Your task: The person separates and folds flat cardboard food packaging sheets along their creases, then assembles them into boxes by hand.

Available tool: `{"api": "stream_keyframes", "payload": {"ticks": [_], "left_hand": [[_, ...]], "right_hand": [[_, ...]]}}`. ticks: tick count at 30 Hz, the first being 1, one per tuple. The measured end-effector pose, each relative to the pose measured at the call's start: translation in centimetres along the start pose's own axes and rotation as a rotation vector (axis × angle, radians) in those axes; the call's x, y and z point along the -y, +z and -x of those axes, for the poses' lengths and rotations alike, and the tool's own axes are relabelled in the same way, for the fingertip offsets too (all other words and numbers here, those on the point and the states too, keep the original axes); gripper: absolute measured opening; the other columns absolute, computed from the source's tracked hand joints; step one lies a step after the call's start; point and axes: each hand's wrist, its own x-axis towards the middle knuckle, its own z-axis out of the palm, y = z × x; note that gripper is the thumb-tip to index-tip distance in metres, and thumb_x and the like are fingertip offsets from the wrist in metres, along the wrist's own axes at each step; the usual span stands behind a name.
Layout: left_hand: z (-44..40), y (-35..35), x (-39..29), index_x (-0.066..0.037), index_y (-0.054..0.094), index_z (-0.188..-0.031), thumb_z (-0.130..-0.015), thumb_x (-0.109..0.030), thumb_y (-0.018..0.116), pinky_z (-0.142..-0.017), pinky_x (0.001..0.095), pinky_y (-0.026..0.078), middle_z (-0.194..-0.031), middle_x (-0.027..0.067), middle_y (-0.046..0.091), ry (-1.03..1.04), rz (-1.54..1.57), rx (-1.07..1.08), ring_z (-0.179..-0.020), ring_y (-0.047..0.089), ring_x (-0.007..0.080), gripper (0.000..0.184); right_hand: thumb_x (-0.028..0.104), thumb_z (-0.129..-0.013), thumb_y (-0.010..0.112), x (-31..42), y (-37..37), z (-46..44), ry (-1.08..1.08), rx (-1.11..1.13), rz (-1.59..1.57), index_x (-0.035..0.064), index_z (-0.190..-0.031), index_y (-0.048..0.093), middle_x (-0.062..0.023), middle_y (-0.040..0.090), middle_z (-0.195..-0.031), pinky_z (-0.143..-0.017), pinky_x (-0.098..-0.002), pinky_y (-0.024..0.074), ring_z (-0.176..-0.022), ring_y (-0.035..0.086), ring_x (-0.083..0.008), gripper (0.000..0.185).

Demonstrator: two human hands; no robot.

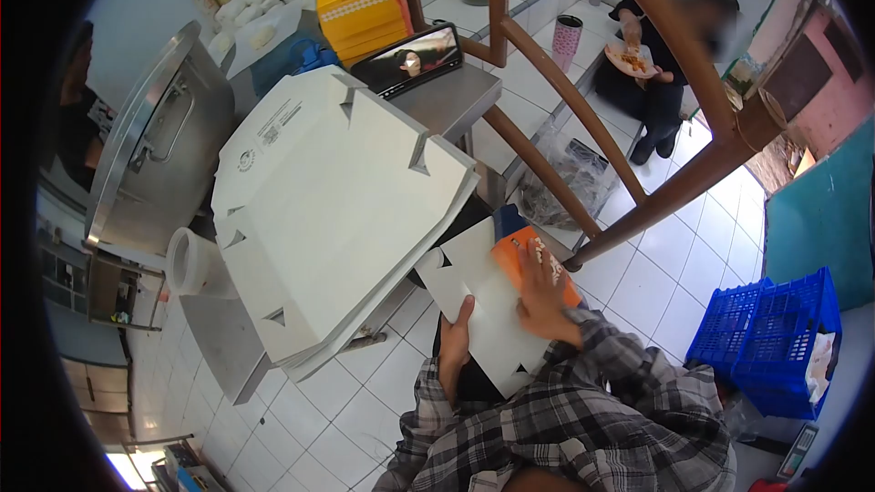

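A folded cardboard piece (488, 305), white on one face with an orange printed part (512, 255), lies over my lap. My left hand (454, 343) grips its left edge, thumb on top and the fingers hidden underneath. On the right, my right hand (545, 296) lies flat on the cardboard beside the orange part, fingers stretched out. To the left of my hands, a stack of flat white cardboard sheets (337, 210) with small cut slots rests on a metal surface (228, 346).
A large metal pot (173, 128) and white bucket (196, 260) stand left. A phone (410, 62) leans beside yellow boxes (363, 5). Brown rails (565, 100) cross the upper right; beyond sits a person (652, 55) with food. Blue crates (766, 337) stand right.
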Motion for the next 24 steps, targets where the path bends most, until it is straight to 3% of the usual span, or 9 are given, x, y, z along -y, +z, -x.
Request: {"api": "stream_keyframes", "payload": {"ticks": [3, 5, 6, 9, 12, 15, 16, 19, 24], "left_hand": [[0.9, -0.5, -2.2, 0.008, 0.04, -0.135, -0.088, -0.032, 0.069, -0.091, 0.0361, 0.048, -0.128, 0.0205, 0.054, -0.033, 0.004, 0.022, -0.111, 0.057, 0.0277, 0.069], [0.9, -1.7, -3.4, 0.009, 0.044, -0.132, -0.088, -0.03, 0.07, -0.088, 0.036, 0.05, -0.124, 0.0201, 0.057, -0.041, -0.048, 0.031, -0.106, 0.06, 0.0278, 0.065], [0.8, -2.4, -3.9, 0.009, 0.046, -0.13, -0.087, -0.03, 0.07, -0.086, 0.0361, 0.051, -0.121, 0.0199, 0.059, -0.035, -0.101, 0.02, -0.104, 0.061, 0.0277, 0.062], [0.4, -3.7, -5.6, 0.008, 0.053, -0.123, -0.088, -0.029, 0.069, -0.08, 0.0362, 0.052, -0.111, 0.0188, 0.064, 0.033, -0.337, -0.025, -0.095, 0.065, 0.0264, 0.053], [-1.6, -5.2, -5.7, 0.007, 0.062, -0.111, -0.089, -0.025, 0.066, -0.072, 0.036, 0.053, -0.097, 0.0184, 0.069, 0.122, -0.57, -0.109, -0.083, 0.068, 0.025, 0.039], [-2.2, -4.9, -7.3, 0.008, 0.063, -0.108, -0.089, -0.022, 0.064, -0.068, 0.0374, 0.053, -0.092, 0.0207, 0.069, 0.132, -0.79, -0.088, -0.079, 0.069, 0.0272, 0.035], [-2.9, -5.1, -6.7, 0.008, 0.063, -0.106, -0.089, -0.019, 0.062, -0.07, 0.0409, 0.052, -0.091, 0.0262, 0.068, 0.195, -0.851, -0.073, -0.082, 0.069, 0.0363, 0.031], [-3.6, -3.7, -5.8, 0.008, 0.062, -0.108, -0.09, -0.017, 0.059, -0.074, 0.045, 0.052, -0.091, 0.0301, 0.066, 0.232, -1.102, -0.111, -0.086, 0.066, 0.0448, 0.032], [-4.3, -0.6, -3.0, 0.009, 0.047, -0.124, -0.09, -0.019, 0.057, -0.08, 0.0481, 0.051, -0.096, 0.0337, 0.063, 0.188, -1.11, -0.348, -0.091, 0.062, 0.0484, 0.044]], "right_hand": [[0.009, -0.076, 0.062, -6.2, -6.3, -2.4, -0.251, 0.113, -0.592, 0.0038, -0.142, 0.025, -0.0205, 0.04, -0.14, -0.099, -0.048, 0.0413, -0.126, 0.046, -0.0375, 0.076], [0.011, -0.077, 0.061, -7.4, -10.5, -2.4, 0.156, 0.296, -1.191, 0.0032, -0.133, 0.033, -0.015, 0.053, -0.122, -0.092, -0.0338, 0.0479, -0.108, 0.059, -0.0279, 0.063], [0.008, -0.075, 0.058, -7.9, -11.1, -2.0, 0.357, 0.417, -1.225, 0.0003, -0.135, 0.033, -0.0153, 0.053, -0.123, -0.091, -0.0339, 0.05, -0.108, 0.059, -0.0249, 0.065], [0.005, -0.07, 0.057, -11.1, -6.9, -0.7, 0.593, 0.648, -1.487, -0.0025, -0.136, 0.034, -0.0184, 0.053, -0.125, -0.092, -0.0346, 0.0504, -0.108, 0.059, -0.0269, 0.07], [0.009, -0.069, 0.057, -9.9, -6.1, 1.2, 0.472, 0.497, -1.551, -0.0104, -0.128, 0.047, -0.0214, 0.059, -0.119, -0.087, -0.0365, 0.0544, -0.098, 0.065, -0.0303, 0.062], [0.004, -0.066, 0.057, -9.4, -5.2, 2.5, 0.467, 0.664, -1.679, -0.0062, -0.137, 0.035, -0.0197, 0.054, -0.124, -0.093, -0.037, 0.0507, -0.109, 0.059, -0.0284, 0.074], [0.005, -0.068, 0.055, -9.1, -4.9, 3.0, 0.495, 0.649, -1.634, -0.0081, -0.135, 0.038, -0.0209, 0.055, -0.124, -0.092, -0.0373, 0.0509, -0.108, 0.06, -0.0294, 0.07], [0.011, -0.07, 0.053, -9.7, -3.7, 4.0, 0.529, 0.595, -1.721, -0.0141, -0.123, 0.049, -0.0244, 0.062, -0.114, -0.082, -0.0381, 0.0569, -0.089, 0.068, -0.0329, 0.058], [0.013, -0.071, 0.052, -10.5, -3.8, 4.5, 0.639, 0.625, -1.723, -0.0115, -0.124, 0.049, -0.0227, 0.063, -0.114, -0.086, -0.0357, 0.0539, -0.094, 0.066, -0.0313, 0.058]]}}
